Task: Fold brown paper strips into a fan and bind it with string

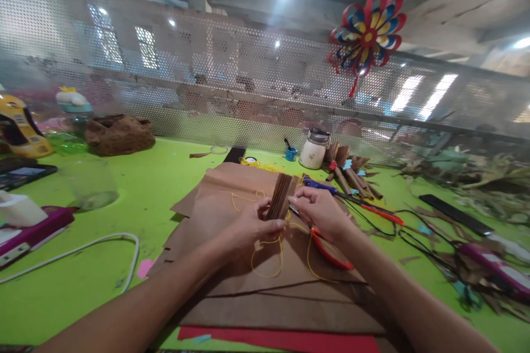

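The left hand (257, 227) is gripping pleated paper (278, 197) above brown sheets (219, 212), with green table (154, 207) showing between them and a white cable (138, 253). The right hand (318, 208) is curling at the paper's edge, its hold unclear, partly hiding a red handle (327, 256).

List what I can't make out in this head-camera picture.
Head view, all items:
Lower end of the folded brown paper: hidden by the left hand.
Part of the red handle: behind the right hand.
Phone: cut off by the left edge.
Things behind the perforated screen: blurred.
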`<state>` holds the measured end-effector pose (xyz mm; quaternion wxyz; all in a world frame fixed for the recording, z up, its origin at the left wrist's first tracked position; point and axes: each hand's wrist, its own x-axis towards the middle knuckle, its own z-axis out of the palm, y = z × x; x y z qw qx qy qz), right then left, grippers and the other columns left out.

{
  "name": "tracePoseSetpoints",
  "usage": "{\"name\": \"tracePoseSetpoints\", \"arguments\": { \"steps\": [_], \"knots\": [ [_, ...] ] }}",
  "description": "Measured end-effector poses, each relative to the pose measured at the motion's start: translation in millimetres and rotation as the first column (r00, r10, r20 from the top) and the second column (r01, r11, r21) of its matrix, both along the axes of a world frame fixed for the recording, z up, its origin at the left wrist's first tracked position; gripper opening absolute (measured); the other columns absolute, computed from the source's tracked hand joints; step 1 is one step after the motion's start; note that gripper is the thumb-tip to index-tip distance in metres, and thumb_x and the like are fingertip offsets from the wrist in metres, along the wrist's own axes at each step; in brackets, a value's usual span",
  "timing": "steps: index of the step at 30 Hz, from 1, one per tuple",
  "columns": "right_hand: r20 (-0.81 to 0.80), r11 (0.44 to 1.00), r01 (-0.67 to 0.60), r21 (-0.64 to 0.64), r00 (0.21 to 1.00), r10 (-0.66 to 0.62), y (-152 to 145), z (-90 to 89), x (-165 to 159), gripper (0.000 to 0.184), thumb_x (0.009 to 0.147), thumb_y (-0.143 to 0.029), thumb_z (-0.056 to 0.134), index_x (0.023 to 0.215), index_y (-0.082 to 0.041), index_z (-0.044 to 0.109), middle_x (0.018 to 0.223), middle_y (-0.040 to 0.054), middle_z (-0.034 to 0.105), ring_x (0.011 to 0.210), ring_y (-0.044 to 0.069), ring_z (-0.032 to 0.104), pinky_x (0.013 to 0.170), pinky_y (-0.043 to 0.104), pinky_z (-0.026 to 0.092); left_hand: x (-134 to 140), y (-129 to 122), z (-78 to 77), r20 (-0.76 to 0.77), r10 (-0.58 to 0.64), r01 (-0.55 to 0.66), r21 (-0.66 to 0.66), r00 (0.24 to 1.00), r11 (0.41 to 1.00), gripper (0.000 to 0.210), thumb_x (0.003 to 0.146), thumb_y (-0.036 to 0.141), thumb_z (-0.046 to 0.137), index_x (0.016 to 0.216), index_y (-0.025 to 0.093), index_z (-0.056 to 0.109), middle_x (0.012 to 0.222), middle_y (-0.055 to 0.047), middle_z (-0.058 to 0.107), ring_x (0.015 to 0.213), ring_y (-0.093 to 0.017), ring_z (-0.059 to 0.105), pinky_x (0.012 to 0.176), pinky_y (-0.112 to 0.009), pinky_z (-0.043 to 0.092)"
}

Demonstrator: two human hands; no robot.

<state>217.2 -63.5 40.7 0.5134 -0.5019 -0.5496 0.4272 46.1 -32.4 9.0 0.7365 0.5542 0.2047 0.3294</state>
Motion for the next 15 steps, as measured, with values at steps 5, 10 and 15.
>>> {"name": "tracePoseSetpoints", "arguments": {
  "steps": [5,10,15],
  "knots": [
    [0.059,0.999,-0.040,-0.016,0.997,0.041,-2.9,0.4,-1.2,0.034,0.066,-0.046,0.070,0.062,-0.018,0.050,0.040,-0.0095,0.037,0.036,0.005,0.027,0.038,0.020,0.017,-2.2,-0.6,4.7,-0.029,-0.062,0.059,-0.091,0.998,0.994,0.039,0.070,0.030,0.075,0.103,0.015,0.062,0.082,-0.005,0.062,0.071,-0.012,0.057,0.066,-0.025,0.044],
    [0.065,0.994,-0.102,-0.038,0.992,0.104,-4.7,-1.3,-1.5,0.034,0.066,-0.044,0.070,0.062,-0.017,0.050,0.040,-0.0096,0.038,0.036,0.004,0.027,0.038,0.019,0.018,-1.2,-2.4,4.1,-0.005,-0.040,0.039,-0.161,0.999,0.986,0.034,0.077,0.042,0.066,0.092,0.012,0.064,0.079,-0.009,0.066,0.071,-0.015,0.061,0.072,-0.029,0.048],
    [0.031,0.989,-0.137,-0.049,0.990,0.139,-7.1,-1.0,-5.1,0.036,0.067,-0.047,0.070,0.063,-0.018,0.049,0.041,-0.0105,0.035,0.036,0.004,0.026,0.039,0.020,0.017,-0.4,-1.5,2.0,-0.022,0.003,-0.006,-0.145,1.000,0.989,0.033,0.075,0.039,0.069,0.093,0.012,0.061,0.075,-0.007,0.064,0.064,-0.014,0.061,0.065,-0.028,0.048]
  ]
}}
